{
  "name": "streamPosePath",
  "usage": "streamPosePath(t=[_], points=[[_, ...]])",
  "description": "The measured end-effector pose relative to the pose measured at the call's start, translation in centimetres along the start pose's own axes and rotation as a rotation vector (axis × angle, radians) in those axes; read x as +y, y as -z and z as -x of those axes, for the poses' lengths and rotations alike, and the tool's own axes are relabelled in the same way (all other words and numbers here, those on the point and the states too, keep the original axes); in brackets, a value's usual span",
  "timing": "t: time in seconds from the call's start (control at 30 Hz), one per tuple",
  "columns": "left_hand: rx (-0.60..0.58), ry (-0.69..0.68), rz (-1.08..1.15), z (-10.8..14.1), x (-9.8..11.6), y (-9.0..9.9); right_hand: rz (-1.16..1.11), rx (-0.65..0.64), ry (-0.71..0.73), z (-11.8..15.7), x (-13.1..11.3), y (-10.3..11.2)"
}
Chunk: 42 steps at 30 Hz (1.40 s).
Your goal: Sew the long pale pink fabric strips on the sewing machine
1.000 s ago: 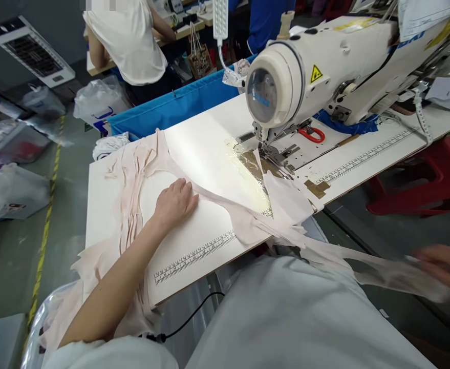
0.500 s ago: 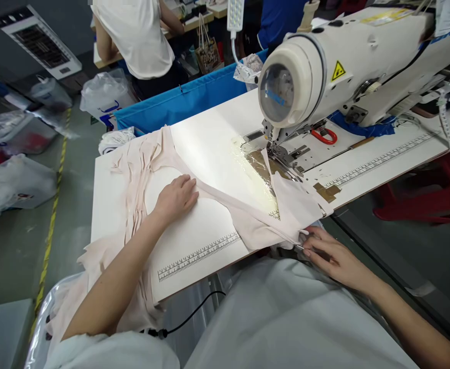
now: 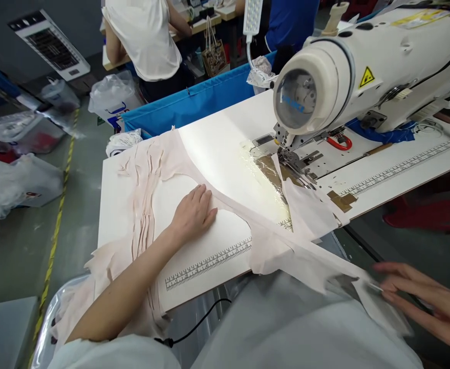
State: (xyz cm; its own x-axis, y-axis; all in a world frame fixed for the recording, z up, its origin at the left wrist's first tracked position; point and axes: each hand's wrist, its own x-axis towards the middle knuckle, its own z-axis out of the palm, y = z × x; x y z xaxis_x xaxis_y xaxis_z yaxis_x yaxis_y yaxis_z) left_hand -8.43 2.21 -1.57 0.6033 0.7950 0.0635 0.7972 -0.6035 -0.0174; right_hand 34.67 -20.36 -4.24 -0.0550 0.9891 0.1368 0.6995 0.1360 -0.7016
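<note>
Pale pink fabric [image 3: 271, 230] stretches across the white sewing table from its back left to beyond the front edge. My left hand [image 3: 196, 210] lies flat on its narrow strip, fingers spread. At the lower right, my right hand [image 3: 420, 294], blurred, pinches the far end of the fabric beside a small metallic thing that I cannot make out. Part of the cloth reaches the needle area of the white sewing machine [image 3: 313, 87]. More pink pieces [image 3: 144, 205] lie in folds left of my left hand and hang over the table edge.
Printed rulers [image 3: 209, 264] mark the table [image 3: 132, 292]. Red-handled scissors [image 3: 340, 142] lie behind the needle area. Behind the table hangs a blue cloth bin [image 3: 194, 102]; a person in a white top [image 3: 144, 41] sits beyond it. Plastic-wrapped bins [image 3: 21, 179] stand at left.
My right hand has moved right and toward the lower corner, drawing the fabric out past the table's front edge. My left hand still rests on the strip. The whole view has shifted slightly.
</note>
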Motion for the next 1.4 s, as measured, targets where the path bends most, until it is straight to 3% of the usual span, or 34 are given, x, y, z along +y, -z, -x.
streamPosePath(t=[0.03,0.13,0.3,0.43,0.53,0.87,1.13,1.4], points=[[0.017,-0.01,0.008,0.1,0.0,-0.1,0.055,-0.077,0.059,-1.4,-1.3,-0.1],[0.065,-0.041,0.035,0.5,-0.2,-0.4,0.06,-0.054,-0.045,-6.1,-6.9,-1.7],[0.116,-0.074,0.031,1.0,-0.5,-0.8,0.077,-0.102,0.099,-14.7,-14.9,-7.7],[0.141,-0.097,0.042,1.0,-0.6,-1.3,0.238,-0.242,0.146,-20.8,-17.2,-12.5],[0.146,-0.108,0.067,1.1,-0.7,-1.6,0.341,-0.336,0.101,-23.4,-17.4,-14.7],[0.11,-0.144,0.133,1.0,-0.4,-1.0,0.344,-0.309,0.155,-23.9,-15.6,-17.1],[0.12,-0.205,0.08,1.0,-0.3,-0.7,0.34,-0.327,0.166,-24.0,-15.9,-16.9],[0.103,-0.169,0.109,1.0,-0.1,-0.5,0.425,-0.391,0.219,-23.8,-16.3,-16.1]])
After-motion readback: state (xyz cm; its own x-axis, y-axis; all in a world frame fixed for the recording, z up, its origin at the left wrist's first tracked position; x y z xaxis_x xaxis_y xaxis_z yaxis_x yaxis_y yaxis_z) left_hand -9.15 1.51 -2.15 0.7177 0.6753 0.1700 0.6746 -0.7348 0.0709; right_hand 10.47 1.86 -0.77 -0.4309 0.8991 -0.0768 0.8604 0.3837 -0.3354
